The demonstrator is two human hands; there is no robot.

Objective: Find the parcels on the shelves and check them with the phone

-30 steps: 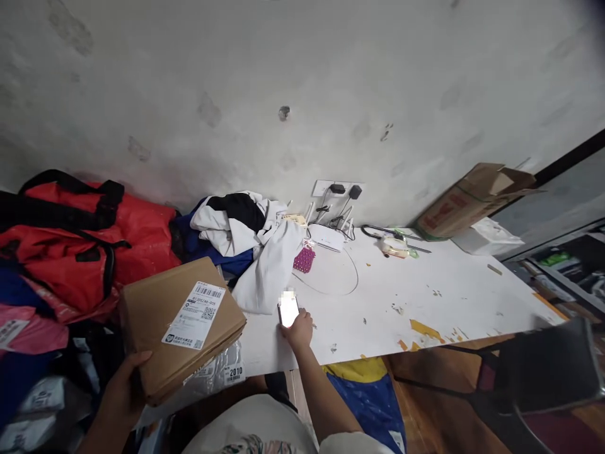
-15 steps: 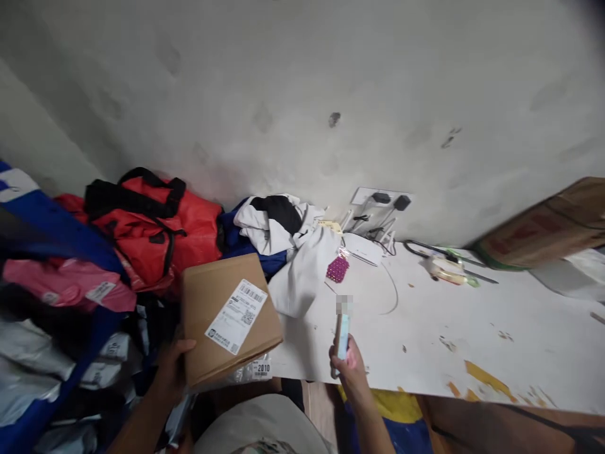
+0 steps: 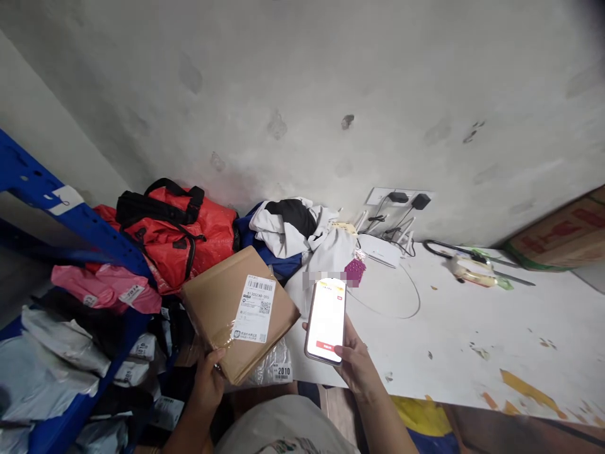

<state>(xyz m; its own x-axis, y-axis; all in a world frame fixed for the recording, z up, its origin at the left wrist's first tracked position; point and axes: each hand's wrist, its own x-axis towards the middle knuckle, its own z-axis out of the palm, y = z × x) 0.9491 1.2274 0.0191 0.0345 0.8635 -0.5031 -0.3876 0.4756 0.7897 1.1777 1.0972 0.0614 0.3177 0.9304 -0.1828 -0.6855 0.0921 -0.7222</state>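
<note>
My left hand (image 3: 208,380) grips the near corner of a brown cardboard parcel (image 3: 225,301) that carries a white barcode label (image 3: 254,308) on top. The parcel is held above a silver plastic mailer (image 3: 273,366) marked 2010. My right hand (image 3: 355,360) holds a smartphone (image 3: 326,320) upright, its lit white screen facing me, just to the right of the parcel and over the near edge of the white table (image 3: 472,334).
A red duffel bag (image 3: 174,233) and a heap of white and blue clothes (image 3: 293,233) lie by the wall. A wall socket with chargers (image 3: 399,198), a router, a pink pouch (image 3: 354,271), a cardboard box (image 3: 562,236) and a blue shelf with bagged parcels (image 3: 57,353) surround the table.
My right hand lifted the phone off the table and turned its screen toward me. My left hand brought the parcel closer to the phone. The view swung left, showing the blue shelf.
</note>
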